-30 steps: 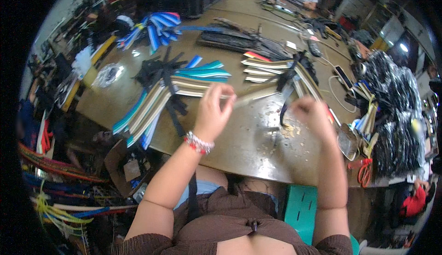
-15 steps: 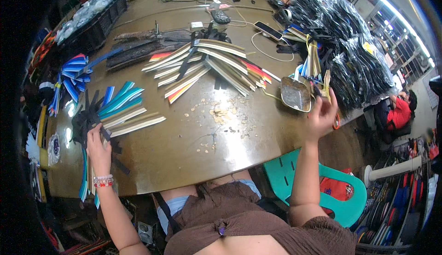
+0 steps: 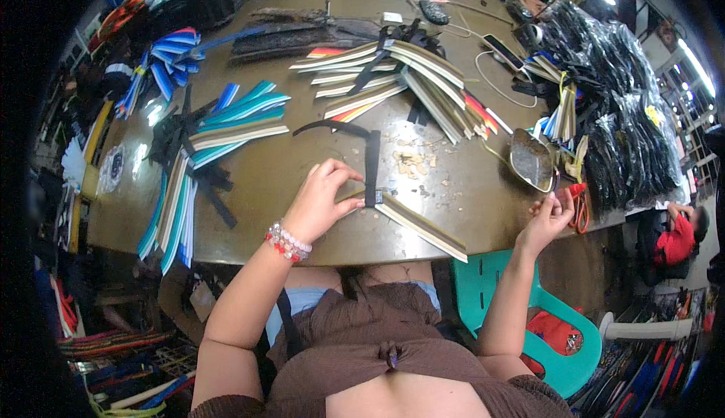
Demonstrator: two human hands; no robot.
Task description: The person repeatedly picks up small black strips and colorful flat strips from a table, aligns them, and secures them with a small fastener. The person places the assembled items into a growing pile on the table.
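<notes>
My left hand (image 3: 328, 193) pinches a strap of olive and cream striped webbing (image 3: 423, 228) at its black end, close to the table's front edge. A black strip (image 3: 372, 157) runs up from that end, its tail curving to the left. My right hand (image 3: 547, 220) is raised beside the metal pan (image 3: 532, 163), fingers closed on something small that I cannot make out. A red piece (image 3: 577, 189) shows just past its fingertips. Orange scissor handles (image 3: 581, 214) are close to that hand. Left of my left hand lies a bundle of teal, white and olive straps (image 3: 238, 127) with black ends.
A pile of olive, cream and red striped straps (image 3: 430, 74) lies mid-table. Blue straps (image 3: 170, 59) are at the far left, plastic-wrapped black goods (image 3: 623, 127) at the right. A phone (image 3: 504, 52) with a cable lies behind the pan. A green stool (image 3: 483, 286) stands in front.
My left hand has moved right from the teal bundle, bringing a striped strap with a black strip. My right hand has come slightly nearer, its fingers closing. The view has shifted.
</notes>
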